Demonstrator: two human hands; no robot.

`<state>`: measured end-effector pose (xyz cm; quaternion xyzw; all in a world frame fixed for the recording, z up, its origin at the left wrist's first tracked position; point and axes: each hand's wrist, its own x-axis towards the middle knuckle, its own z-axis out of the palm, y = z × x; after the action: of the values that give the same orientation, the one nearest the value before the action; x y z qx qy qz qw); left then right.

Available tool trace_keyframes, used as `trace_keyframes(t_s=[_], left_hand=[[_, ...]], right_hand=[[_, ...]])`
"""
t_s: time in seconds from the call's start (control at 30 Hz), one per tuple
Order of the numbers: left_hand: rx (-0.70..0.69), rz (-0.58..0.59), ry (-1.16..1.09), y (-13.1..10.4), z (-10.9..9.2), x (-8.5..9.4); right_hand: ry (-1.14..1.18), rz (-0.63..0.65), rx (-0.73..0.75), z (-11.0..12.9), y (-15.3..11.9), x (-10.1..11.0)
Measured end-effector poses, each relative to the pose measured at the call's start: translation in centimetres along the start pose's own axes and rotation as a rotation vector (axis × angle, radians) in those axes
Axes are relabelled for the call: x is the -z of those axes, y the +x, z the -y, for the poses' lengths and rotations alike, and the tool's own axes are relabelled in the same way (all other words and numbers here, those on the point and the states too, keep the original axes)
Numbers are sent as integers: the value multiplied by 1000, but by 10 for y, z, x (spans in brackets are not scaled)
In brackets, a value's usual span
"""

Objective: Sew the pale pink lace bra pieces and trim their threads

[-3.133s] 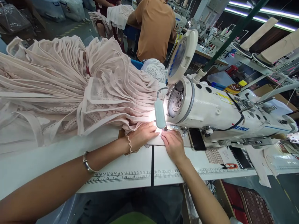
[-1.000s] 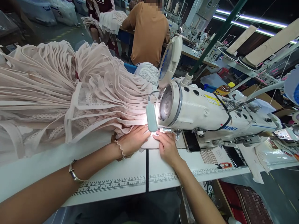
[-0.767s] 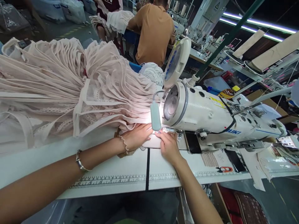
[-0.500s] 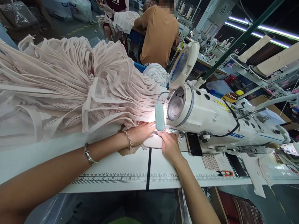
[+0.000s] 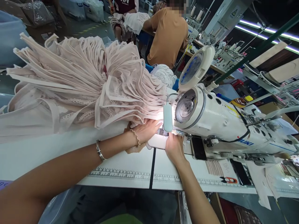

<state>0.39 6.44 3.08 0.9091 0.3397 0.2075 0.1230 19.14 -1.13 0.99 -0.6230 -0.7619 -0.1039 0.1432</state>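
Note:
My left hand [image 5: 147, 130] lies flat beside the sewing machine's needle area, fingers stretched towards the lit spot, at the lower edge of the pale pink garments [image 5: 126, 84]. My right hand [image 5: 174, 146] is just right of it, its fingers bent and drawn together below the small lamp [image 5: 167, 117]. The fingertips and whatever they hold are hidden by glare and the machine head. Both hands are close to the white sewing machine [image 5: 212, 109]. A tan piece of material [image 5: 135, 150] shows under my left wrist.
A ruler strip [image 5: 121, 174] runs along the front of the white table [image 5: 70, 152]. Orange-handled thread snips [image 5: 229, 180] and a dark phone-like slab [image 5: 239, 172] lie at right. A person in a brown shirt [image 5: 168, 37] sits ahead; another person is behind.
The view has swung left, so the scene sits further right. My right fingers look more bent, and a small gap shows between the hands. The garment pile stays beside the machine.

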Motion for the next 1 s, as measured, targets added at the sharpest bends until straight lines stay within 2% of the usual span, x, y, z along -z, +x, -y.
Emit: trace_keyframes(t_s=[0.17,0.23,0.37,0.5,0.7,1.0], left_hand=[[-202,69,301,-9,-12,5],[-153,91,305,-9,-13,7],[-27,111,94,-4,-7,6],[-18,138,-33,0,0,1],[-33,127,-39,-1,3,-4],[8,170,6,-1,-3,1]], right_hand=[[-27,36,-67,-5,7,-3],[5,23,-83,-4,8,-1],[22,11,3,0,7,4],[-7,-16,75,2,4,4],[-91,-139,122,-1,0,0],[-38,-68,81,-4,-3,-1]])
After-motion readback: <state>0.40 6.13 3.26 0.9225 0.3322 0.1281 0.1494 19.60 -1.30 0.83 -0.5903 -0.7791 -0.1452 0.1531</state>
